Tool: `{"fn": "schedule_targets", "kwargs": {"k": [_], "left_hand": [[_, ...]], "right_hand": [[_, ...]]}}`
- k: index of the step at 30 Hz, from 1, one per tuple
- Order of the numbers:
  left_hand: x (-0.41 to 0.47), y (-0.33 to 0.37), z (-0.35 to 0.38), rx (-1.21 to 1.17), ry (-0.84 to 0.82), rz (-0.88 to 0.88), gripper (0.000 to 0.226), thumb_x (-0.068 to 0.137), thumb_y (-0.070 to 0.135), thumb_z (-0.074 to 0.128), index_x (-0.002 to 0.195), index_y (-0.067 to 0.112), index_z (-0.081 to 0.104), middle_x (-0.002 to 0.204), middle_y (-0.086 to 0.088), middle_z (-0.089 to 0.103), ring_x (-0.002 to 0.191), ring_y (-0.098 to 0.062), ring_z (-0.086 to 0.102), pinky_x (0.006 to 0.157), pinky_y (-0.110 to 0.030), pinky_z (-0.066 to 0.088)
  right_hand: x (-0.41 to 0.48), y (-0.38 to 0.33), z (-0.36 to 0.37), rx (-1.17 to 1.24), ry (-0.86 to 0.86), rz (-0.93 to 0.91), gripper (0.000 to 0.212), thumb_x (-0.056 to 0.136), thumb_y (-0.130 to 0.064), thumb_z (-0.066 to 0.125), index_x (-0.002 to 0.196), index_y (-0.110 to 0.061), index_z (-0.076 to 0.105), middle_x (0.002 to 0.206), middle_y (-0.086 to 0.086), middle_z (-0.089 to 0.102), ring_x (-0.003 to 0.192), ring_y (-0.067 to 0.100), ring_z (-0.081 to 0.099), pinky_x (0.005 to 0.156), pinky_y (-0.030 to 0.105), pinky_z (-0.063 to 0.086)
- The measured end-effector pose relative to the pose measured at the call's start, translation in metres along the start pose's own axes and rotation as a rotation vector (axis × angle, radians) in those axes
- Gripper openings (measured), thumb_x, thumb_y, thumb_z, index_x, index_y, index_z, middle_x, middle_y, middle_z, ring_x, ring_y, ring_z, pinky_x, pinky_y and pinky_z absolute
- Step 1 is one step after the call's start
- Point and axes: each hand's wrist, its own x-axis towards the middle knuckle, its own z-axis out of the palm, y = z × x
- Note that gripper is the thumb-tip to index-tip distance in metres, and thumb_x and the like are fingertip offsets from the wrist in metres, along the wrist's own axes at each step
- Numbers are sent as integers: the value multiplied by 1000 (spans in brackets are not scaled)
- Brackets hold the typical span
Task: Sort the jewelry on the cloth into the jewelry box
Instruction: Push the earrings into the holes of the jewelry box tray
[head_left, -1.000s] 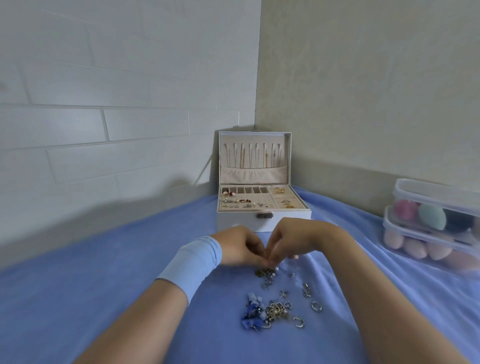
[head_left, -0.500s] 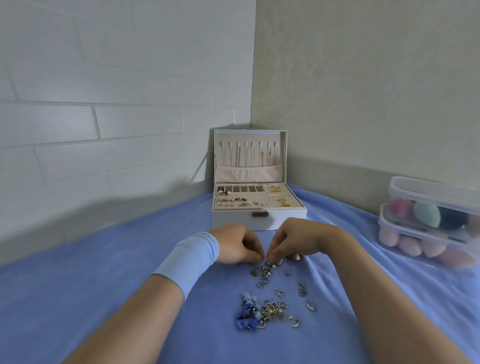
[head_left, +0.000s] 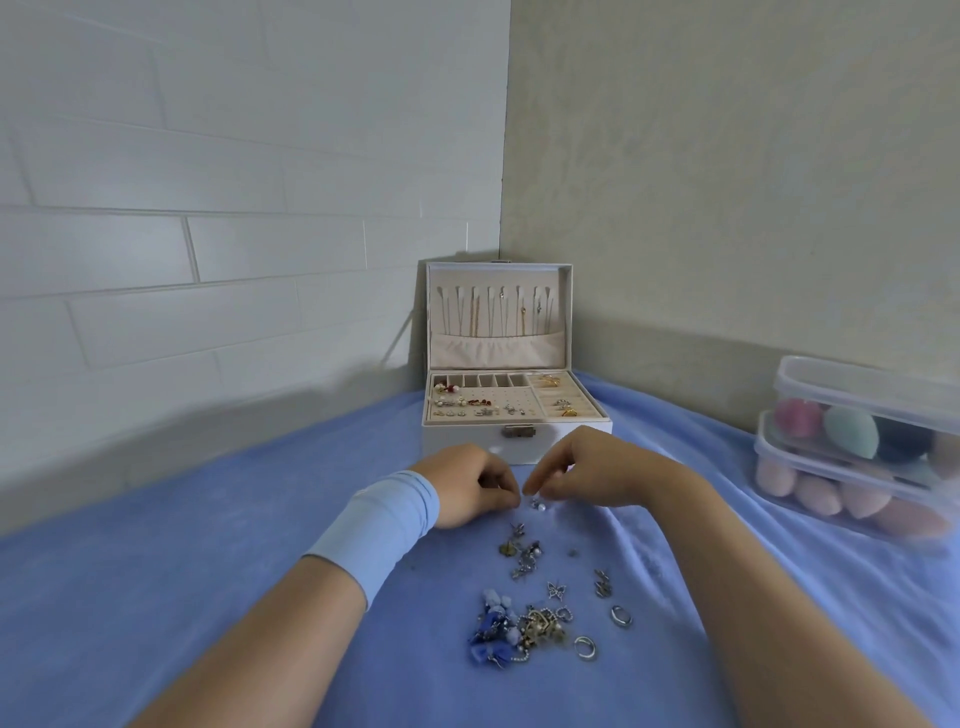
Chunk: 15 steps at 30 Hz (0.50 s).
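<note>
The left hand (head_left: 467, 491) and right hand (head_left: 592, 470) curl fingers beside a pearl earring (head_left: 538, 504); cannot tell whether either holds it.

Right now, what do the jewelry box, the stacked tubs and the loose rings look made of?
Jewelry box: white, smooth shell, probably faux leather; beige matte lining, velvet-like. Stacked tubs: clear plastic, contents show through. Loose rings: silver-toned metal, shiny glints; alloy unclear.

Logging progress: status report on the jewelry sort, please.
Left hand, right hand curled beside earring, grip unclear. Pile on cloth. Box open, nothing between.
</note>
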Motion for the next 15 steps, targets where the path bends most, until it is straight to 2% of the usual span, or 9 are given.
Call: {"fn": "schedule_targets", "kwargs": {"k": [3, 5, 7, 11, 13, 15], "left_hand": [[-1, 4, 2, 21, -84, 40, 12, 92, 36, 65, 97, 38, 75, 87, 20, 65, 76, 1, 55, 75, -20, 40], [-2, 7, 3, 35, -130, 46, 13, 89, 34, 69, 99, 35, 77, 83, 22, 67, 75, 3, 57, 72, -16, 41], [-1, 7, 1, 39, -122, 30, 11, 88, 32, 71, 97, 31, 77, 79, 22, 66, 74, 4, 57, 68, -14, 41], [-2, 2, -6, -5, -65, 3, 2, 87, 35, 71, 87, 34, 72, 82, 19, 67, 77, -1, 60, 74, -21, 46], [-2, -3, -8, -63, -38, -6, 3, 88, 35, 70, 85, 33, 71, 86, 11, 72, 81, -7, 67, 78, -25, 51], [-3, -7, -9, -149, -4, -25, 7, 89, 32, 67, 87, 26, 70, 87, 3, 76, 82, -13, 71, 73, -32, 55]], "right_hand": [[0, -2, 5, -81, -56, -2, 17, 84, -20, 75, 91, -35, 81, 71, -21, 66, 65, -8, 56, 61, 6, 40], [3, 0, 6, -92, -18, -16, 12, 82, -20, 79, 88, -30, 82, 60, -23, 63, 58, -10, 55, 56, 6, 39], [4, 1, 5, -83, 27, -28, 9, 82, -21, 80, 85, -29, 81, 59, -21, 62, 55, -11, 54, 53, 5, 39], [4, 0, 7, 10, 18, -11, 17, 89, -15, 67, 97, -27, 76, 72, -13, 66, 59, 0, 56, 60, 12, 46], [4, -1, 8, 28, -9, -2, 27, 91, -11, 59, 100, -31, 76, 68, -11, 62, 60, 7, 54, 63, 18, 48], [3, -3, 7, 8, -34, -4, 34, 92, -10, 55, 95, -35, 78, 62, -10, 57, 58, 8, 49, 62, 18, 46]]}}
